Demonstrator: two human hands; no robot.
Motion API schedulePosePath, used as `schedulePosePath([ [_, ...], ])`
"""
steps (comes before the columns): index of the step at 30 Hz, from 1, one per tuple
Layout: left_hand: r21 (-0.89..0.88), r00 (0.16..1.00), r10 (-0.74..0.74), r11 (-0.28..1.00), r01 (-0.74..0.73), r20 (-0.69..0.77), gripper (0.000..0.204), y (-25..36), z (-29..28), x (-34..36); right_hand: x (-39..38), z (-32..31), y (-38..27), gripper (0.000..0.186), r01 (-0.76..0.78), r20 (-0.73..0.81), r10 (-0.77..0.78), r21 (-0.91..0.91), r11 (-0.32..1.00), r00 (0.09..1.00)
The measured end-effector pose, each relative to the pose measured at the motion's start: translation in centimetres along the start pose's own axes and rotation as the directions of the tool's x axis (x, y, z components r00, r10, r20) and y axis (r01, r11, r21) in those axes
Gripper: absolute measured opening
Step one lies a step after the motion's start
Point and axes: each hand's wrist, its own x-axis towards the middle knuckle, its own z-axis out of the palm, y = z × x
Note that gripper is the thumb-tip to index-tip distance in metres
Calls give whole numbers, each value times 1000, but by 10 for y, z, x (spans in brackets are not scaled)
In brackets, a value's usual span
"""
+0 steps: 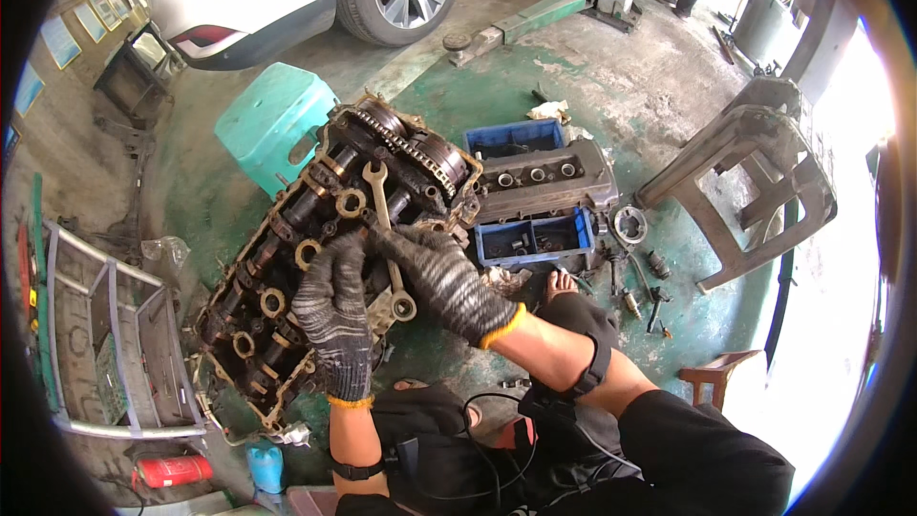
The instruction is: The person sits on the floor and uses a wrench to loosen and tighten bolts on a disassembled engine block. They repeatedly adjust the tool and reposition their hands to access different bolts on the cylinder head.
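Left hand [334,304] and right hand [444,272] nearly met over the engine [287,268], fingers bunched; whether either grip clamped anything, I couldn't tell. A wrench [380,196] ran beneath the right. Fingerwork, seemingly, next needing steadiness.

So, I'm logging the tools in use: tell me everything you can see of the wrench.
The wrench is long, slim and metallic-looking, dull tan-grey, with an open fork at its far end and a closed ring at its near end. It slants across the view over the greasy engine head. The gloved right hand covers its middle; whether that hand holds it firmly is unclear.
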Motion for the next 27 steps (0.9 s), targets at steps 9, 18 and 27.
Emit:
schedulePosePath([
  [9,116,972,-143,986,123,184,22,-7,-16,-15,24,15,13,35,105,-175,-117,-79,991,978],
  [18,-376,815,-514,723,580,269,23,-1,-13,-24,12,36,-12,31,89,-275,-140,-189,978,951],
  [27,-511,792,-526,611,605,309,35,-8,-16,-15,12,31,4,32,32,-214,-82,-227,973,973],
])
